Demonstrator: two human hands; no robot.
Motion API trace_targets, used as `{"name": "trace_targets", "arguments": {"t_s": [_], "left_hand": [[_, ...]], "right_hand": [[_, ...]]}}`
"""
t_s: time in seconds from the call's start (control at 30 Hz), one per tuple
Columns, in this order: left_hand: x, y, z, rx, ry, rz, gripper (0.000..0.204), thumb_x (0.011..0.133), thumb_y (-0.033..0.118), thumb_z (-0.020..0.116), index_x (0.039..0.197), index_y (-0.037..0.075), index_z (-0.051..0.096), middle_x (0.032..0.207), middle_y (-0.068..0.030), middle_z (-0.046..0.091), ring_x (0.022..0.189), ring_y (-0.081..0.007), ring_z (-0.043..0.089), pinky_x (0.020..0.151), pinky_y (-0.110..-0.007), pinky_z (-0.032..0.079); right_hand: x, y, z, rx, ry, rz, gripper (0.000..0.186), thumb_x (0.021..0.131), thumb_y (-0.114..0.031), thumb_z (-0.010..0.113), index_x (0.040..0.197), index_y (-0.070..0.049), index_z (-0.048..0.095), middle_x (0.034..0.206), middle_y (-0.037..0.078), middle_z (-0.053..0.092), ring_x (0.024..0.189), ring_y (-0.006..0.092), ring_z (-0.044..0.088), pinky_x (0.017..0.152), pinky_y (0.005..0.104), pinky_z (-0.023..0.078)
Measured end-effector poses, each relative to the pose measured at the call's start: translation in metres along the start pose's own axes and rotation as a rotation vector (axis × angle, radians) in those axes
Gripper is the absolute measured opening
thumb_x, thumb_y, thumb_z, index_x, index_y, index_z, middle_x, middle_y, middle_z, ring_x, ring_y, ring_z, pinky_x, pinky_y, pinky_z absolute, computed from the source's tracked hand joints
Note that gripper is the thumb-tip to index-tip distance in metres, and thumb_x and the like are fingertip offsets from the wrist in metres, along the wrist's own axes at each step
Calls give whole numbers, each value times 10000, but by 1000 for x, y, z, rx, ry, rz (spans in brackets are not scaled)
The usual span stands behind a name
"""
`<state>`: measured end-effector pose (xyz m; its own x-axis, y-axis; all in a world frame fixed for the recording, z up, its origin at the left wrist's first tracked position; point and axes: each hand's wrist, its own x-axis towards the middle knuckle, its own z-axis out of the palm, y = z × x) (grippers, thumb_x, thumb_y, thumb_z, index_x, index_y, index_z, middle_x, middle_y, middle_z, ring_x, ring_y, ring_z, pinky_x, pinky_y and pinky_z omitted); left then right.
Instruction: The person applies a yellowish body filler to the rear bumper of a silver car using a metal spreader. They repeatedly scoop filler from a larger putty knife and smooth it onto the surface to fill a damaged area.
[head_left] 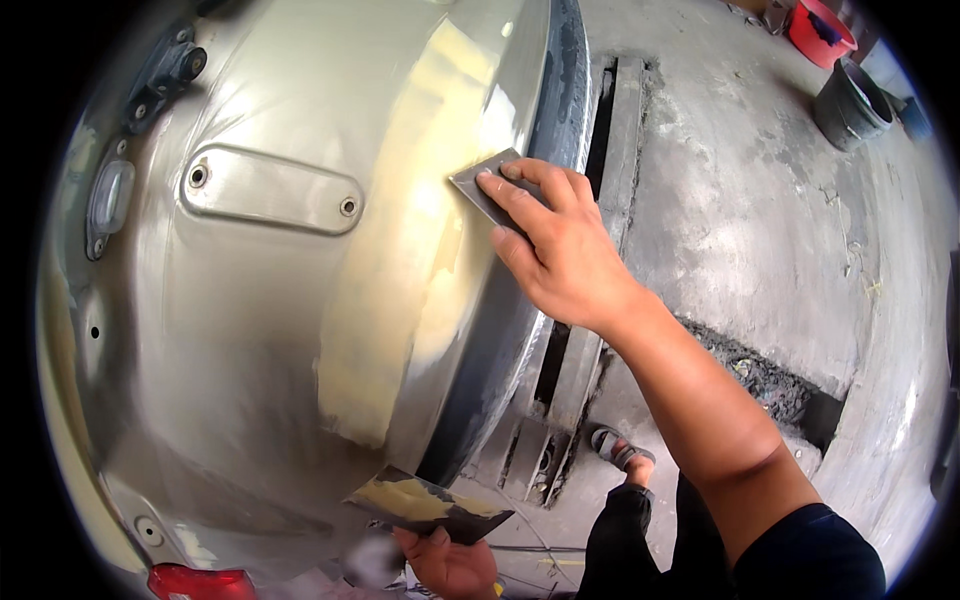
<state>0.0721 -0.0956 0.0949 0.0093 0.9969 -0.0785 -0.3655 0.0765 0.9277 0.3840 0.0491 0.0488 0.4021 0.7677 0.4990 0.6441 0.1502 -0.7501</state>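
My right hand (565,240) grips a dark grey putty spreader (480,192), its fingers pressing the flat blade against the curved car body panel (250,300). Under and left of the blade runs a long, broad band of pale yellow filler (370,320), with uneven edges. Low in the view, my left hand (455,570) holds a dark flat mixing plate (475,522) by its near edge, thumb on top. A smear of yellow filler (405,497) lies on that plate, which hovers near the panel's lower end.
A dark strip (480,370) edges the panel on the right. A red tail light (200,582) sits at lower left. The concrete floor (740,220) has a slotted channel and a broken pit (770,385). A grey bucket (850,105) and a red basin (822,35) stand far right.
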Motion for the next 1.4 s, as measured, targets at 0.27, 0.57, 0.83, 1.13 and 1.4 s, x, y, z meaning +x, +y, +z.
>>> {"name": "trace_targets", "arguments": {"t_s": [0.27, 0.57, 0.83, 1.13, 1.4], "left_hand": [[10, -29, 17, -121, 18, 59, 645, 882, 5, 490, 1521, 67, 426, 1452, -128, 569, 1312, -267, 573, 1131, -453, 463], [27, -70, 66, -267, -73, 148, 614, 928, -88, 502, 1519, 45, 407, 1485, -159, 537, 1329, -294, 566, 1152, -476, 459], [38, -98, 23, -234, -201, 430, 658, 958, -89, 491, 1583, 37, 331, 1531, -172, 493, 1386, -298, 516, 1190, -471, 411], [27, -152, -29, -149, -83, 516, 696, 938, -44, 530, 1589, 16, 290, 1527, -166, 495, 1398, -315, 501, 1205, -486, 375], [19, -175, -49, -154, -52, 525, 654, 932, -38, 532, 1557, 10, 346, 1495, -150, 525, 1375, -300, 523, 1176, -479, 406]], "right_hand": [[-59, -34, -13, 302, -251, -158, 544, 849, -133, 754, 1374, -64, 630, 1355, 156, 520, 1259, 377, 491, 1001, 489, 446], [-87, 36, -47, 946, -706, -353, 455, 912, -137, 764, 1350, -45, 682, 1418, 160, 527, 1297, 324, 516, 1057, 440, 460], [22, 85, -19, 72, 43, -229, 493, 988, -181, 620, 1460, -54, 556, 1470, 189, 486, 1313, 444, 428, 1136, 501, 388], [22, 39, 22, -150, 78, -338, 454, 960, -226, 610, 1402, -125, 613, 1429, 107, 518, 1193, 436, 493, 942, 567, 470], [41, 61, 6, 44, 120, -234, 447, 970, -262, 598, 1393, -119, 632, 1444, 143, 523, 1264, 452, 463, 1010, 558, 454]]}}
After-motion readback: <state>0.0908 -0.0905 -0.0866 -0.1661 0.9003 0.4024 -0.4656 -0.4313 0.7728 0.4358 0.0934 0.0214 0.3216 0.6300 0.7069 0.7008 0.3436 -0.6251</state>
